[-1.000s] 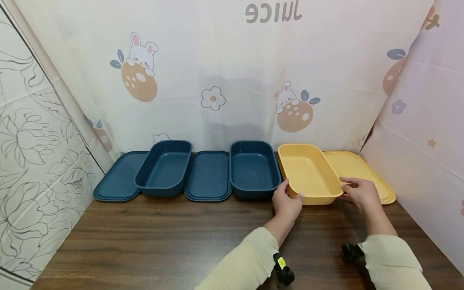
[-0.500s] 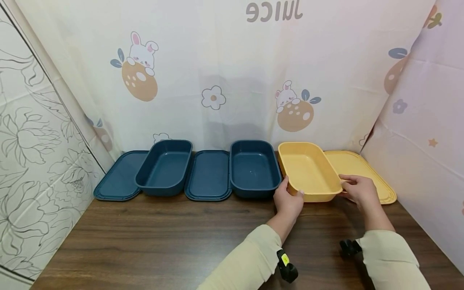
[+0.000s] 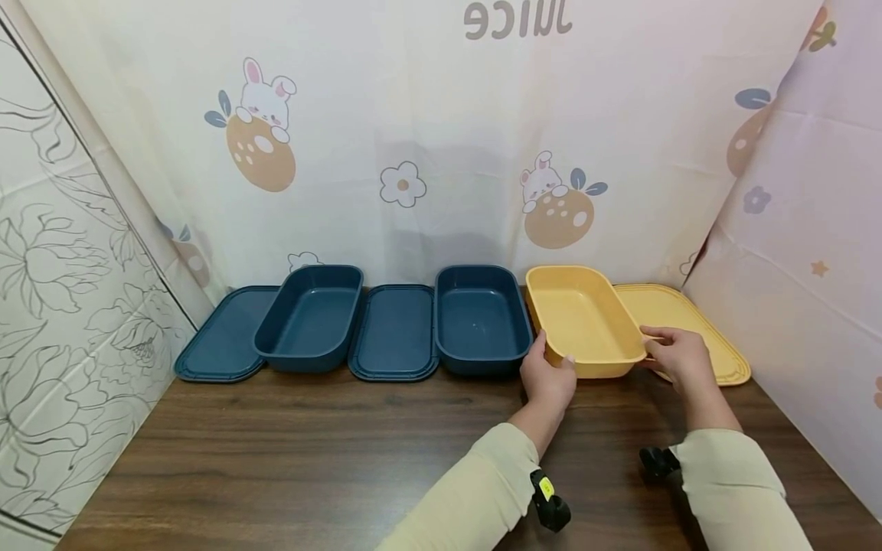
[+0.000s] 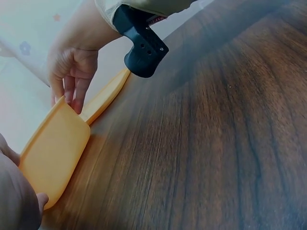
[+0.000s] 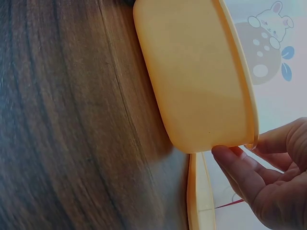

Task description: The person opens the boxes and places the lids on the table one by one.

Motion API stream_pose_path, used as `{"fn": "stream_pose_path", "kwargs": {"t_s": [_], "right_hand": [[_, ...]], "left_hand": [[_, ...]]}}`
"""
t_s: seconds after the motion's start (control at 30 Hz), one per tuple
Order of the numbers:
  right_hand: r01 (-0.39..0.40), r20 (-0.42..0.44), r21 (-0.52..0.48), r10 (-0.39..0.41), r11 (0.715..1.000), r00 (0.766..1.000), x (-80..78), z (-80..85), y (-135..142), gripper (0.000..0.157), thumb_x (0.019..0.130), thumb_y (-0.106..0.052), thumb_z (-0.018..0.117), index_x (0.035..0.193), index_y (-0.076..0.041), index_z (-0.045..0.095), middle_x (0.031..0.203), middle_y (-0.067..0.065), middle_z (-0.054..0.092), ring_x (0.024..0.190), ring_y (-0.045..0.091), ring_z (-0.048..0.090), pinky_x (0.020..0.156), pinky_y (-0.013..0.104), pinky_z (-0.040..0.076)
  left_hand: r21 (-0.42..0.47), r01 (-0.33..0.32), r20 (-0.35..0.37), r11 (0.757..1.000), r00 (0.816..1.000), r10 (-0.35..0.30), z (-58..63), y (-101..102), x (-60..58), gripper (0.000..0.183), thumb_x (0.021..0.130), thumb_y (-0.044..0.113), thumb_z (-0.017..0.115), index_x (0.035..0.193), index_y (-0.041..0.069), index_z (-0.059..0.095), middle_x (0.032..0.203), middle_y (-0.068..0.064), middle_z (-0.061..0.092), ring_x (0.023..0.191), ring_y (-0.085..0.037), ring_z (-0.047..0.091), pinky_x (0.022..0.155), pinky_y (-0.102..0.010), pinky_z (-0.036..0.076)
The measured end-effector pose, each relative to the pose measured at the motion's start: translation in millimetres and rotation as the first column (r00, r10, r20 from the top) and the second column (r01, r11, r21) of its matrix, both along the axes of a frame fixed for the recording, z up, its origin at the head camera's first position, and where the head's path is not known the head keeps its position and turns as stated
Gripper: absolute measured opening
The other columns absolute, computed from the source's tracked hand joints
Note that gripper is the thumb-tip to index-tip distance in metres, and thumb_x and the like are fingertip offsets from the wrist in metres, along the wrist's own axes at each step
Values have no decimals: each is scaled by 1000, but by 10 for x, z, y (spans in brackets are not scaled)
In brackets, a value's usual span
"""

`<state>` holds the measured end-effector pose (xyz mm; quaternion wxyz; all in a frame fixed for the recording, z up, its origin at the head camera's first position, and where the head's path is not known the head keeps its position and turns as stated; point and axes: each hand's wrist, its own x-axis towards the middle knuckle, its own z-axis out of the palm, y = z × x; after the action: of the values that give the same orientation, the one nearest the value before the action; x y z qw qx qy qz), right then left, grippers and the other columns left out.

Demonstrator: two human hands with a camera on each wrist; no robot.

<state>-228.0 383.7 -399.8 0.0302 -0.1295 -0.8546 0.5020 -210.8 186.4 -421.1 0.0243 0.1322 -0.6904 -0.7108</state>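
A yellow food container [image 3: 589, 317], open side up, stands at the right end of a row. My left hand [image 3: 549, 380] grips its near left corner, thumb at the front and fingers along the left side. At the near right corner my right hand [image 3: 681, 358] holds the container by its wall and rim; the right wrist view shows a fingertip [image 5: 221, 152] against the wall just below the rim. Beside it, partly behind the right hand, lies a yellow lid [image 3: 682, 317]. Close on the left stands a blue container [image 3: 478, 317].
Farther left lie a blue lid [image 3: 394, 333], a second blue container [image 3: 310, 317] and another blue lid [image 3: 227, 337]. A printed curtain [image 3: 448, 153] hangs behind the row. The wooden table [image 3: 310, 459] spreads out in front.
Both hands have pushed the yellow container a little away, toward the curtain. Their hold on it looks the same. The other containers and lids stay in place.
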Motion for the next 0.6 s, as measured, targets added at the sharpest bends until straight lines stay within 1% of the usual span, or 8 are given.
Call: {"fn": "stream_pose_path", "kwargs": {"t_s": [0.1,0.2,0.4,0.5,0.6], "right_hand": [[6,-19,-7,-6,1000,1000,-15,-9,-12,45,98,-4,47,140,12,42,129,35,47,77,1,60,75,34,58],[4,-25,-2,-4,1000,1000,-14,-16,-31,45,99,-5,45,140,12,42,130,36,46,75,0,60,73,33,58],[-15,-13,12,15,1000,1000,19,-34,-41,45,102,-7,42,143,10,38,134,39,41,76,4,61,76,36,57],[-3,-19,13,3,1000,1000,26,-42,-39,45,102,-8,42,143,9,39,134,38,42,77,3,60,77,37,57],[15,-24,31,-14,999,1000,35,-40,-42,45,102,-11,43,143,8,41,133,37,44,75,1,58,76,35,58]], "left_hand": [[-17,4,-7,1000,1000,-4,-10,8,-13,59,83,0,75,137,13,57,138,0,55,131,-20,46,105,-36,41],[-42,11,-16,999,1000,-11,-5,7,-21,58,84,2,75,138,13,56,139,1,54,132,-19,45,106,-37,40],[-105,25,-24,994,999,-28,-7,-12,9,57,85,5,75,138,13,57,139,1,55,131,-18,46,106,-36,39],[-154,48,-46,987,997,-56,-27,-22,28,56,87,8,74,139,13,55,138,-1,56,130,-19,46,106,-36,39],[-212,78,-74,974,993,-95,-60,-33,43,55,90,13,71,142,13,52,138,-3,55,130,-21,46,107,-36,39]]}}
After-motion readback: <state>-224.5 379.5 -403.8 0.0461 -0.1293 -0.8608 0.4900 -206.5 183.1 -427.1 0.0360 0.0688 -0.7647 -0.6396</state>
